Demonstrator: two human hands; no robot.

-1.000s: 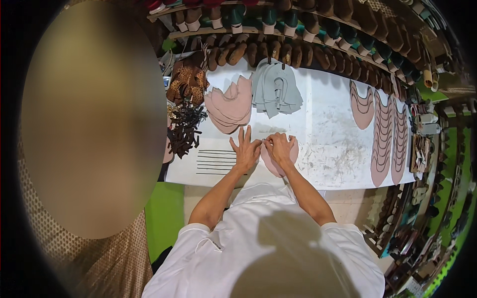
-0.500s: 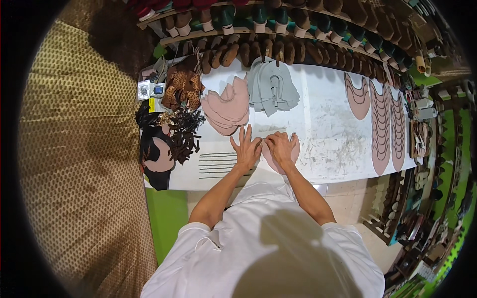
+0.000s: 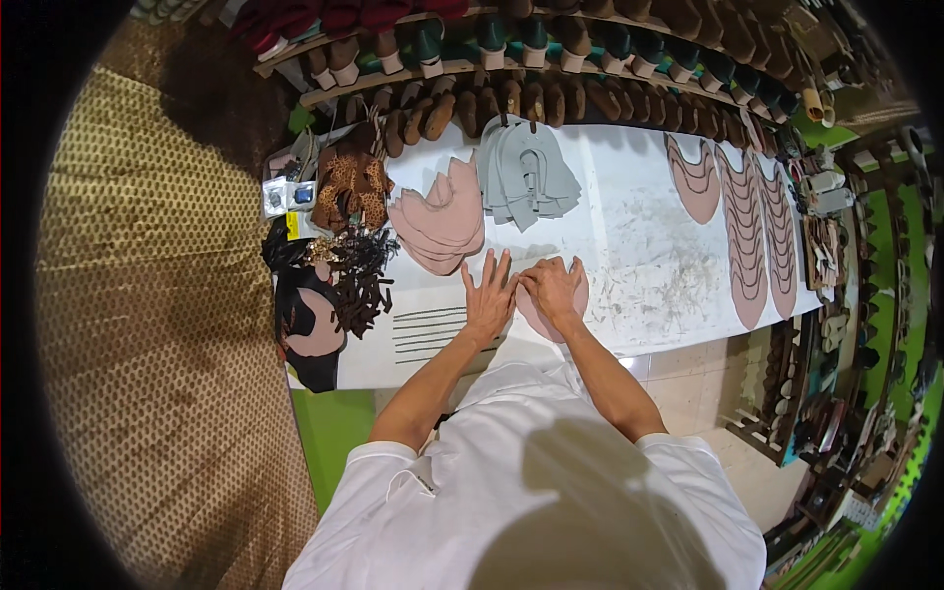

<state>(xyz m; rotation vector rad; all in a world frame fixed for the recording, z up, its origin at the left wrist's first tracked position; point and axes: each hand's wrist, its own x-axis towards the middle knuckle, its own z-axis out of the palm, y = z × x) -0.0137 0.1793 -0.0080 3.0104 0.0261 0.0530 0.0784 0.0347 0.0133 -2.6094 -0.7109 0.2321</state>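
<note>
At the table's near edge, my left hand (image 3: 488, 303) has several fingers stretched out and spread, while its thumb side bends in to the left edge of a pink shoe-upper piece (image 3: 580, 300). My right hand (image 3: 553, 293) lies over this piece with bent fingers, pinching the same edge. The two hands' fingertips meet there and hide what is between them. Left of my left hand, several thin dark strips (image 3: 430, 329) lie in parallel rows. Beyond it sits a stack of pink upper pieces (image 3: 442, 231), with grey cut pieces (image 3: 526, 182) to its right.
Overlapping pink pieces with dark curved edges (image 3: 747, 241) lie in columns on the right of the white table (image 3: 629, 256). Dark scraps (image 3: 364, 285) and leopard-print material (image 3: 344, 187) crowd the left end. Racks of shoes (image 3: 536, 59) stand behind, and a patterned curtain (image 3: 167, 295) hangs left.
The view has shifted slightly, so the table appears a little tilted. Both hands stay at the pink piece's edge, with the right hand's fingers drawn a little closer to the left hand.
</note>
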